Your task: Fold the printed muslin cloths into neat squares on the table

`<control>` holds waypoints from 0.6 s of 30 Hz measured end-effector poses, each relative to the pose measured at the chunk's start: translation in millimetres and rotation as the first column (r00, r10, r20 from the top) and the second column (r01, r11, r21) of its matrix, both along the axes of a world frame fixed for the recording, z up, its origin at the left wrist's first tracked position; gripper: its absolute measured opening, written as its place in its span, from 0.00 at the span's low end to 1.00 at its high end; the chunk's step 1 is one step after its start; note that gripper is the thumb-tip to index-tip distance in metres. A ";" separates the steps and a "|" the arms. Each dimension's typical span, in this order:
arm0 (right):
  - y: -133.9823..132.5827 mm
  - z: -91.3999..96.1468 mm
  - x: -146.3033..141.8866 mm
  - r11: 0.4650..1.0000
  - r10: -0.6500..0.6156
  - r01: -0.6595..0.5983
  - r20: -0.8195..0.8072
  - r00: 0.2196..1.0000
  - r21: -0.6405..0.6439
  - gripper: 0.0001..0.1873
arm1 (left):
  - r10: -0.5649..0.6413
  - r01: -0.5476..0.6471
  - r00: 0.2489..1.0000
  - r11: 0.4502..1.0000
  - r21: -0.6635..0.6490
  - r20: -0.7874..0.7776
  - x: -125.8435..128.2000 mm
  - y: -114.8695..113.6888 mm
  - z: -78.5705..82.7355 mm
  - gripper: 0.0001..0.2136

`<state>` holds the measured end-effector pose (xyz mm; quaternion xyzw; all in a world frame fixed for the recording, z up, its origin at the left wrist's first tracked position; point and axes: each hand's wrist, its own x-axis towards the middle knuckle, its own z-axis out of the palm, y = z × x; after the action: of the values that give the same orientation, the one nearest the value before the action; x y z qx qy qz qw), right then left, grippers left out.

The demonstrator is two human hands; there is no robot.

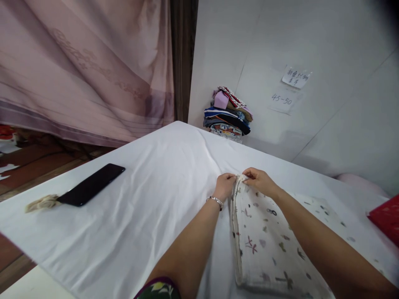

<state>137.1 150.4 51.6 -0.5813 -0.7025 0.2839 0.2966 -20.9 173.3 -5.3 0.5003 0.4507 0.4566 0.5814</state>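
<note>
Closest to us is our own dark floral sleeve (158, 289) with its purple hem, poking in at the bottom. From the left, then: pink curtain (93, 70) hanging behind, and below it a black phone (93, 185) lying flat on the white-covered desk (124, 232), with some bunched beige thing (42, 203) right up against its near end. Then a stretch of rumpled white cover, and we get to the good bit.

Our left grip (225, 187), silver bracelet (216, 202) on the wrist, is pinched closed on the far left corner of the printed cloth (264, 236). That cloth sits on the desk on our side of the fingers, running back towards us between the forearms, with layers of folds showing down its left edge. Past both hands, a pile of folded clothes (229, 112) is stacked by the wall at the desk's far edge.

Just right of the left one, our right grip (260, 181) has finger and thumb closed on the same far edge, its forearm crossing over the cloth. Two paper notes (284, 101) are on the wall, the lower reading "45-50", and something red (386, 218) is cut off at far right.
</note>
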 end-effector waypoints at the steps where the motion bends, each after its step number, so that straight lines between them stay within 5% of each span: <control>1: -2.2 1.9 -0.3 1.000 0.015 -0.016 -0.022 1.000 -0.018 0.10 | 0.003 -0.003 1.000 1.000 -0.001 -0.001 0.1 0.4 -0.5 0.05; 9: -10.9 21.8 0.7 0.997 0.036 -0.035 0.007 0.999 -0.064 0.11 | -0.018 0.018 1.000 1.000 0.014 0.013 0.0 -1.2 3.0 0.06; 18: -4.5 4.2 4.1 0.999 -0.030 0.027 -0.112 0.993 -0.025 0.16 | -0.222 0.223 0.967 0.975 0.001 0.122 -3.5 -4.8 3.5 0.09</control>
<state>141.3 145.9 55.8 -0.5778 -0.6730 0.3202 0.3327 -24.5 168.5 -1.9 0.5155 0.3584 0.4152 0.6584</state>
